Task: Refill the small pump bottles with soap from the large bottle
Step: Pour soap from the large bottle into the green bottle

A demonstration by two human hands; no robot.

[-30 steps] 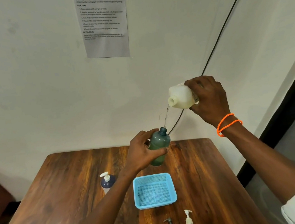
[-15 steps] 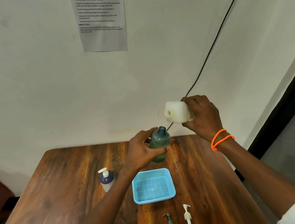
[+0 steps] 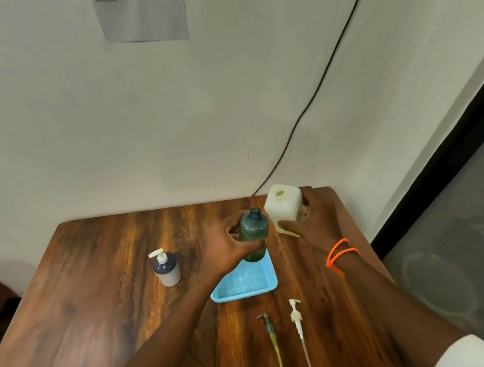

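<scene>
Head view is showing the person's left hand (image 3: 227,249) wrapping its grip around a green pump bottle (image 3: 253,233), which is standing upright with its neck open, just above the far edge of a blue basket (image 3: 244,289); whether the bottle is touching the basket cannot be told. The right hand (image 3: 315,220) is curling its grip around the large white bottle (image 3: 283,205), which is sitting upright and uncapped near the far right corner of the tabletop (image 3: 95,292), just beside the green bottle. No soap is running between the two.

Judging from this, the pouring into the green bottle is looking finished or paused, though the level inside is too dim to read. Its pump is not yet on: a green pump head (image 3: 269,326) and a white pump head (image 3: 296,317) are lying side by side on the near part of the tabletop, tubes pointing toward the person. A dark blue pump bottle (image 3: 166,269) is standing to the left, well apart, with a white pump fitted; whether it is refilled cannot be told. The basket is holding no bottles as yet.

As for writing, a printed sheet (image 3: 140,12) is hanging on the wall with a few lines of text, too blurred to read. No brand or label is showing on any bottle.
</scene>
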